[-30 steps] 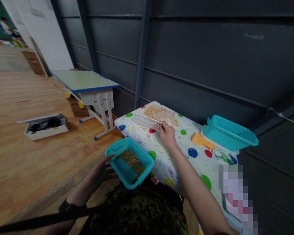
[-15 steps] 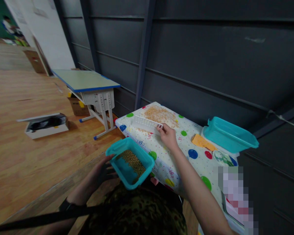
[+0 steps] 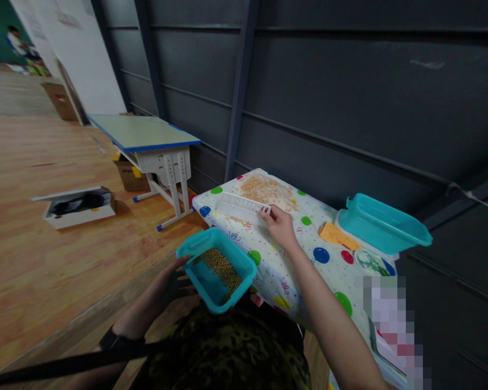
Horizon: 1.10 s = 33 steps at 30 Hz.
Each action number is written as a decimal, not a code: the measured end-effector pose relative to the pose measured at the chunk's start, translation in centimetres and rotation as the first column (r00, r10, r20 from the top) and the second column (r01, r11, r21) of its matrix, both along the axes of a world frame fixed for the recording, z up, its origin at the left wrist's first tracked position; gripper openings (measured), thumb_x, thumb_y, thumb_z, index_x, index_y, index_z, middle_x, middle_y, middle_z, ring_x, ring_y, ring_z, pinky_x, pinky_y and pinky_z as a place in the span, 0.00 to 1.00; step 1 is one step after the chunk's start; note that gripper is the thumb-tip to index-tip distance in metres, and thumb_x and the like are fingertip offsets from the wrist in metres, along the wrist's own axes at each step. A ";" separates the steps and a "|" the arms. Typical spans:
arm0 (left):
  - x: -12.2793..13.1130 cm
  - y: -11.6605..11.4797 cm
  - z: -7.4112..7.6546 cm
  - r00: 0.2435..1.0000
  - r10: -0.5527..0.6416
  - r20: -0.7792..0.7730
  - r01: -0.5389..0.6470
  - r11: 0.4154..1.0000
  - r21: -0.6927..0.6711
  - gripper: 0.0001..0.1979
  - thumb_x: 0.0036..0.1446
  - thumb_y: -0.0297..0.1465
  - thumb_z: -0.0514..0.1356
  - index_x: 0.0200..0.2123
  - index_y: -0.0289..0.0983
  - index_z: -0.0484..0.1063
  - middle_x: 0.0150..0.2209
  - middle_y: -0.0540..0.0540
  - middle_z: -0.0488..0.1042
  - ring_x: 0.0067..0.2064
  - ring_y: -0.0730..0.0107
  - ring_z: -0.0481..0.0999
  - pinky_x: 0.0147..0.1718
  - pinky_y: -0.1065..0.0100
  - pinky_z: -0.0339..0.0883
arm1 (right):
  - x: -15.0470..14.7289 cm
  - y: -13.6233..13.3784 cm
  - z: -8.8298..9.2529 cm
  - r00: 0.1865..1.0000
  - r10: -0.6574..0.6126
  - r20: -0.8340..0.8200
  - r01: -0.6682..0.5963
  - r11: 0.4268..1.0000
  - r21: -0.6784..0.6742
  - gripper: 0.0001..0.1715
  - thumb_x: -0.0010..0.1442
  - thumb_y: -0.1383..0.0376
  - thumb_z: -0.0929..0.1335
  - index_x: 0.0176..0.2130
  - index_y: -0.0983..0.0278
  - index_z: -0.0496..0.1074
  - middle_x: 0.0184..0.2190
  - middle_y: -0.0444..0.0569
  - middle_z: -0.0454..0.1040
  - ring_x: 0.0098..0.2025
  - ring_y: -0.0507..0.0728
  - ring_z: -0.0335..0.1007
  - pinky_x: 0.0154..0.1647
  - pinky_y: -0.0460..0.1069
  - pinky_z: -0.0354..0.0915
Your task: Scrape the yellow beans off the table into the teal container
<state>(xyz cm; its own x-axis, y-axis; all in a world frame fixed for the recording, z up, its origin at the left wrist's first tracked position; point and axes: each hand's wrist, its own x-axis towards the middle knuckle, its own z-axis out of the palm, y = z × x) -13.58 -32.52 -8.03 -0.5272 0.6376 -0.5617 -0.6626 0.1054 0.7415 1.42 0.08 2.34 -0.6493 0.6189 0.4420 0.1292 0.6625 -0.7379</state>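
My left hand (image 3: 169,283) grips the left side of a teal plastic basin (image 3: 232,245), thumb at the rim and fingers underneath. Round greenish-brown beans (image 3: 222,268) lie in the basin, spread across part of its bottom. Over the table, my right hand (image 3: 280,226) pinches the near end of a long white plastic tray (image 3: 238,208) with a row of openings along one side. Whether the tray rests on the cloth or hangs just above it, I cannot tell. Behind it, pale yellow grains or beans (image 3: 262,189) lie scattered on the tablecloth (image 3: 264,260).
A second teal basin (image 3: 384,222) stands at the table's right end, beside an orange cloth (image 3: 339,236) and a clear round lid-like item (image 3: 370,262). A dark panelled wall (image 3: 329,97) runs behind. Leftward are a desk (image 3: 146,132) and an open white box (image 3: 79,208).
The white tray in my right hand has turned slightly, so its openings show less. My left hand and the basin have barely moved.
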 end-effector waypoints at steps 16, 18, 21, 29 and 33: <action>0.4 0.0 0.5 1.000 0.002 -0.017 -0.002 1.000 0.014 0.35 0.51 0.56 0.82 0.51 0.37 0.83 0.45 0.39 0.86 0.44 0.47 0.87 0.44 0.49 0.85 | 0.1 0.3 0.0 0.996 0.093 0.019 -0.091 0.994 -0.067 0.20 0.62 0.47 0.72 0.29 0.56 0.68 0.24 0.41 0.65 0.30 0.56 0.59 0.35 0.52 0.54; 0.5 0.1 0.5 1.000 0.003 -0.024 -0.002 1.000 0.016 0.33 0.55 0.56 0.80 0.50 0.36 0.84 0.47 0.37 0.86 0.45 0.46 0.87 0.44 0.50 0.85 | 0.2 0.3 0.0 0.994 0.105 0.026 -0.103 0.992 -0.072 0.20 0.62 0.47 0.72 0.29 0.56 0.68 0.24 0.41 0.65 0.31 0.56 0.58 0.35 0.52 0.54; 0.7 0.2 0.8 1.000 0.014 -0.023 -0.013 1.000 0.005 0.28 0.60 0.53 0.78 0.49 0.36 0.84 0.47 0.36 0.86 0.45 0.46 0.88 0.44 0.50 0.85 | 0.3 0.3 0.1 0.994 0.107 0.027 -0.105 0.992 -0.071 0.22 0.62 0.46 0.73 0.29 0.56 0.67 0.24 0.41 0.65 0.31 0.56 0.58 0.35 0.52 0.54; 1.6 0.4 1.9 1.000 0.013 0.001 -0.013 1.000 -0.006 0.20 0.73 0.46 0.69 0.52 0.34 0.82 0.46 0.36 0.86 0.44 0.48 0.89 0.43 0.50 0.87 | 0.4 0.3 0.0 0.992 0.128 0.020 -0.126 0.989 -0.080 0.22 0.62 0.46 0.75 0.29 0.57 0.70 0.25 0.42 0.67 0.31 0.56 0.59 0.35 0.52 0.55; 1.4 0.3 1.3 1.000 0.018 0.014 -0.018 1.000 0.005 0.21 0.70 0.48 0.72 0.50 0.35 0.82 0.46 0.38 0.85 0.45 0.48 0.88 0.44 0.50 0.86 | 0.4 0.4 -0.1 0.989 0.145 0.018 -0.143 0.984 -0.107 0.21 0.62 0.46 0.75 0.30 0.58 0.71 0.25 0.41 0.65 0.31 0.56 0.58 0.34 0.52 0.54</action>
